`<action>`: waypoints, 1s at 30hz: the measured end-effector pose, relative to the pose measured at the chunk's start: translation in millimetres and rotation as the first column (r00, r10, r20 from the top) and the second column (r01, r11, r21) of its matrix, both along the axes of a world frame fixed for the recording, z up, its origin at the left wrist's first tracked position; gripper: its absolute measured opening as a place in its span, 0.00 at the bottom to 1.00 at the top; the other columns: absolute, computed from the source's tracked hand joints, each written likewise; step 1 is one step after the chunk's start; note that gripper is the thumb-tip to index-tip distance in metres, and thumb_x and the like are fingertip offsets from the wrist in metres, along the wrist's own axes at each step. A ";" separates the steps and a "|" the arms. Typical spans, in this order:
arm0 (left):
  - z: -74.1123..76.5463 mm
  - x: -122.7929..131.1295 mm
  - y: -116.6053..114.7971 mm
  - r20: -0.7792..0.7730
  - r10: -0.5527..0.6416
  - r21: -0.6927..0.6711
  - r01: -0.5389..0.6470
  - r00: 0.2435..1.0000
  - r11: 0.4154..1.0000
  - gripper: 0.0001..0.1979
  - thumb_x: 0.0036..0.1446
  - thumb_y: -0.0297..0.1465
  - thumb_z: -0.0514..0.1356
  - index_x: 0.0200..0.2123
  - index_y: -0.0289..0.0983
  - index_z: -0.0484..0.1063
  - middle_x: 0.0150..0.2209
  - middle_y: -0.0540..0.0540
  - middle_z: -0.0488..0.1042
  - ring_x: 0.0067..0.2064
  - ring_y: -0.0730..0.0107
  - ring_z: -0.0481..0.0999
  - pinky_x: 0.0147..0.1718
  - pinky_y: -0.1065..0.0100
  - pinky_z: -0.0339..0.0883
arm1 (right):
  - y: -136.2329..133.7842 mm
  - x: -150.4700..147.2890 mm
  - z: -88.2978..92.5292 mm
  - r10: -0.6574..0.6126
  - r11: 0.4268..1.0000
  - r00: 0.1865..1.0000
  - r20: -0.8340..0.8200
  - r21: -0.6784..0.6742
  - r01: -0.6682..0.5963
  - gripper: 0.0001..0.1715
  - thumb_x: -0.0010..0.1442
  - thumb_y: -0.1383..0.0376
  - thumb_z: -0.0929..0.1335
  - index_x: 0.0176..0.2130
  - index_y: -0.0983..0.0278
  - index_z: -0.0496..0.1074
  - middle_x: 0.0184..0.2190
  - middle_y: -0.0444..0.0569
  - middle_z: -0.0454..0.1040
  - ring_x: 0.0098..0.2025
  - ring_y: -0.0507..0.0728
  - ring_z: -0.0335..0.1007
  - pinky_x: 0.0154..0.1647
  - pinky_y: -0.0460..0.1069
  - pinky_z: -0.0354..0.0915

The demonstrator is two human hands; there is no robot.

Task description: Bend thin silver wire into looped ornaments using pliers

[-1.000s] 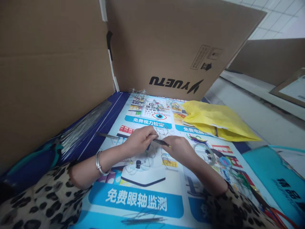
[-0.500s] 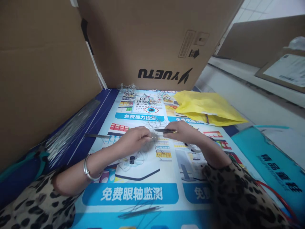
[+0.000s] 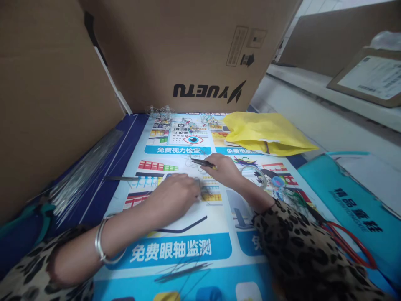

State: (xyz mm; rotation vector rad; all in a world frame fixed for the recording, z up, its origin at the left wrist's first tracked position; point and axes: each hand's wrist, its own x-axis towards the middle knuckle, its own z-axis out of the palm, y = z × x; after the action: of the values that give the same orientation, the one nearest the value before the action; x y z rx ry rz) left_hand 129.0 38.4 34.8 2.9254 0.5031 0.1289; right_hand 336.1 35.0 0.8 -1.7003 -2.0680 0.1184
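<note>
My left hand is over the middle of the printed sheet, its fingers curled downward. Its fingertips point at thin wire near the sheet, but whatever they hold is hidden. A silver bangle circles the left wrist. Slightly farther away, my right hand is closed around dark needle-nose pliers, whose tips point left and seem slightly apart. Just past the tips lies a loose tangle of thin wire. Beside the right forearm is a clear round roll, like a tape roll.
A bundle of straight wires lies at left near teal-handled pliers. Dark wire pieces lie in front. A yellow bag, red-handled scissors and a teal bag are at right. Cardboard stands behind.
My left hand has come down toward me and now covers the wire coil with a black piece. My right hand has shifted slightly left with the pliers. The view has shifted slightly.
</note>
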 end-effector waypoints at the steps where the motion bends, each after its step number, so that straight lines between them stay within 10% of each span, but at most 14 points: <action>1: 2.1 -2.1 -10.5 -0.029 -0.023 -0.013 0.022 0.999 1.000 0.09 0.58 0.32 0.55 0.31 0.35 0.72 0.34 0.44 0.73 0.36 0.63 0.69 0.36 0.62 0.60 | -0.1 -0.6 -1.2 -0.004 1.000 1.000 -0.001 0.013 0.004 0.07 0.57 0.63 0.66 0.32 0.63 0.72 0.31 0.48 0.73 0.35 0.55 0.66 0.35 0.47 0.57; 9: -7.9 -0.3 -83.7 -0.162 -0.130 0.092 0.146 0.978 0.985 0.08 0.51 0.31 0.59 0.32 0.32 0.72 0.31 0.39 0.73 0.34 0.57 0.71 0.32 0.59 0.61 | -1.0 -2.0 -5.2 -0.003 0.997 1.000 -0.018 0.072 0.004 0.06 0.56 0.64 0.66 0.31 0.62 0.73 0.30 0.48 0.73 0.34 0.55 0.66 0.35 0.48 0.58; 30: -23.9 2.7 -83.7 -0.098 -0.201 0.082 0.209 0.975 0.974 0.03 0.50 0.24 0.58 0.29 0.31 0.71 0.27 0.39 0.73 0.29 0.59 0.71 0.26 0.60 0.62 | -2.5 -2.0 -11.1 0.039 0.998 0.994 -0.106 0.049 -0.033 0.10 0.56 0.61 0.65 0.33 0.64 0.73 0.31 0.50 0.73 0.35 0.55 0.66 0.38 0.50 0.61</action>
State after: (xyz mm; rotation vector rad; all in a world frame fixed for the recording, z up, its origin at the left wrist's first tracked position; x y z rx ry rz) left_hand 131.7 -45.3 10.9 3.0613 0.2081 -0.0054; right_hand 334.1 32.5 -10.3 -1.5939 -2.0077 0.1669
